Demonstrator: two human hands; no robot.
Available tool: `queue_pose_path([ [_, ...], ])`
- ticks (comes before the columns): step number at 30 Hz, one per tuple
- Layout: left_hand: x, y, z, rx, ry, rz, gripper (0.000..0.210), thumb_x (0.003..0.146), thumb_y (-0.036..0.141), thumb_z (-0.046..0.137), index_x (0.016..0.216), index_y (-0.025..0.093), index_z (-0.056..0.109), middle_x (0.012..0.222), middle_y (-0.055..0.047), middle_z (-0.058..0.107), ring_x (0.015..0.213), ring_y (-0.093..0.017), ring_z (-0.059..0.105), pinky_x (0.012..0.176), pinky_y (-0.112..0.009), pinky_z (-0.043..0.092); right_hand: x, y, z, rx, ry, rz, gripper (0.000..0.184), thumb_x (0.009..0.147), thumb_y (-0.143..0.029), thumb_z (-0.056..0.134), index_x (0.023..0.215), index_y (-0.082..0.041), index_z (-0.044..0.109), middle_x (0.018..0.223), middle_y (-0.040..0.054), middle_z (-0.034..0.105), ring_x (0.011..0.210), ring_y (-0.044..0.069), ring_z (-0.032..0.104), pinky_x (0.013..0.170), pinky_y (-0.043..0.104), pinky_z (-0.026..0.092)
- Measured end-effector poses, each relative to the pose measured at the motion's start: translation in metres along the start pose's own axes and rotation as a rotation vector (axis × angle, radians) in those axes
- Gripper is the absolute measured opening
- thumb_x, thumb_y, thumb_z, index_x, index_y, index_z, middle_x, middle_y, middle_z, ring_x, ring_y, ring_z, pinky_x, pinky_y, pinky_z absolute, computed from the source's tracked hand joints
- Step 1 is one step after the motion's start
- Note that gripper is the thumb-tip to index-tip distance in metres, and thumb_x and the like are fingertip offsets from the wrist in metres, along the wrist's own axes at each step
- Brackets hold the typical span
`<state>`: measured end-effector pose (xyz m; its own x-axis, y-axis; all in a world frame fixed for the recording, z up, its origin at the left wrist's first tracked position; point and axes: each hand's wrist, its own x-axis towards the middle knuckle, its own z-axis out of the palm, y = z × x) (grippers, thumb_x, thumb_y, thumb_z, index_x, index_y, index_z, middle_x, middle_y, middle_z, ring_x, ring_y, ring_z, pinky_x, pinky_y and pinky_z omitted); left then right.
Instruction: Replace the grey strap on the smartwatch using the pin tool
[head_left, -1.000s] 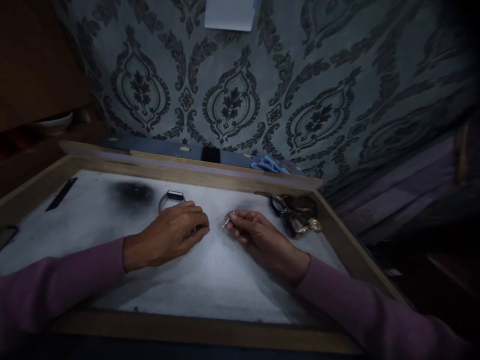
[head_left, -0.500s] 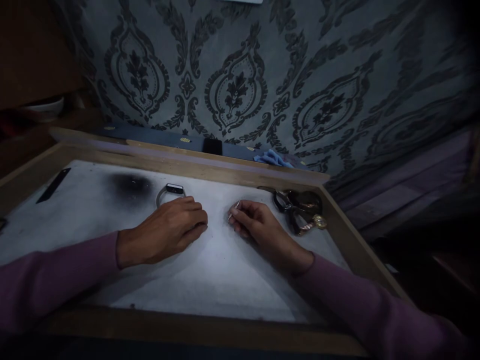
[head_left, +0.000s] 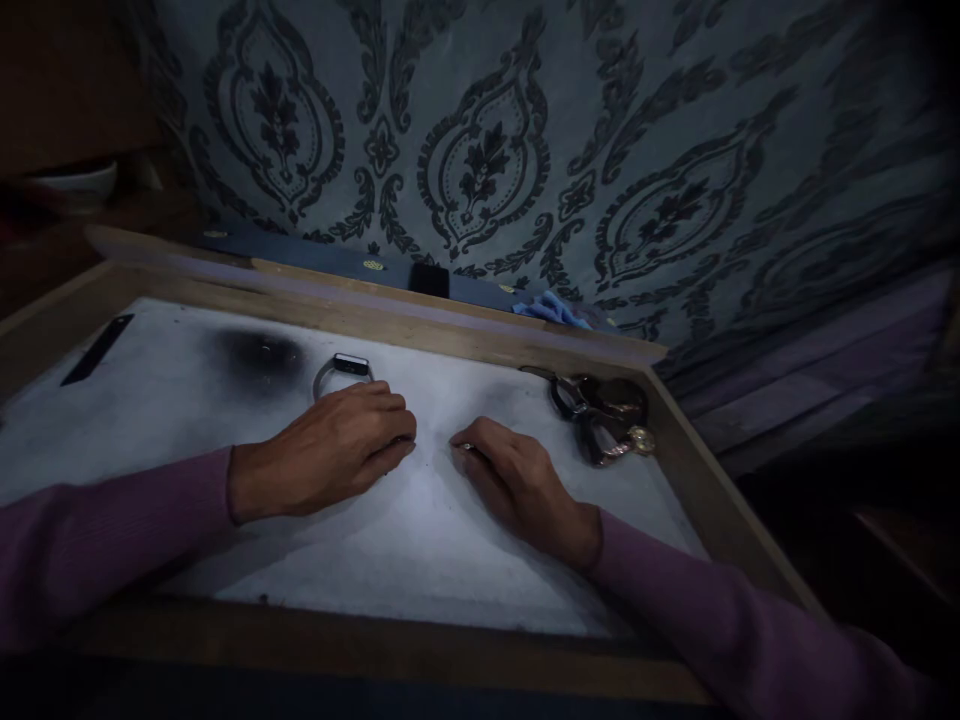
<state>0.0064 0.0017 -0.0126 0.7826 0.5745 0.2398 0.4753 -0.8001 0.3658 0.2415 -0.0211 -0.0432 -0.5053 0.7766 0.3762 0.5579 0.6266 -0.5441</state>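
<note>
My left hand (head_left: 337,445) rests over the white tray surface (head_left: 420,560), its fingers curled and thumb pressed in. Whatever it may hold is hidden under the fingers. Just behind its knuckles stands a watch (head_left: 351,364) with a dark rectangular face and a pale grey band; whether the hand touches the band I cannot tell. To the right, my right hand (head_left: 525,485) is closed in a pinch, palm turned down. A small shiny metal piece (head_left: 468,447) glints between its thumb and forefinger, mostly covered. A short gap separates the two hands.
Several watches (head_left: 600,420) lie heaped in the tray's right corner. A black flat strip (head_left: 97,350) lies at the left. Raised wooden edges (head_left: 360,312) surround the surface. Behind them are a black object (head_left: 429,280) and a blue cloth (head_left: 551,309).
My right hand has rolled palm-down, lowering its fingertips and covering most of the shiny metal piece. My left hand keeps nearly the same pose. The camera view has shifted slightly.
</note>
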Motion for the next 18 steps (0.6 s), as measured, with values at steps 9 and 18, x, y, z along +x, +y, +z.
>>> queue_pose_path([
  [9,-0.0005,-0.002,0.0035,0.012,-0.015,0.009,0.021,0.098,0.018,0.047,0.083,0.015,0.061,0.079,-0.003,0.059,0.078,-0.019,0.053,0.078,-0.033,0.042,0.0032,0.0004,0.004,0.129,0.055,0.177,0.016,0.095,-0.024,0.051,0.079,-0.021,0.054,0.061,-0.0019,0.053,0.051,0.012,0.048,0.053,0.026,0.039],
  [18,-0.0005,-0.002,0.0042,0.022,-0.03,0.013,0.021,0.098,0.018,0.048,0.081,0.015,0.059,0.079,-0.003,0.058,0.078,-0.019,0.051,0.075,-0.032,0.039,0.0049,0.0018,0.0035,0.245,0.093,0.322,0.021,0.093,-0.031,0.053,0.075,-0.02,0.053,0.059,-0.0024,0.051,0.05,0.012,0.047,0.05,0.025,0.037],
])
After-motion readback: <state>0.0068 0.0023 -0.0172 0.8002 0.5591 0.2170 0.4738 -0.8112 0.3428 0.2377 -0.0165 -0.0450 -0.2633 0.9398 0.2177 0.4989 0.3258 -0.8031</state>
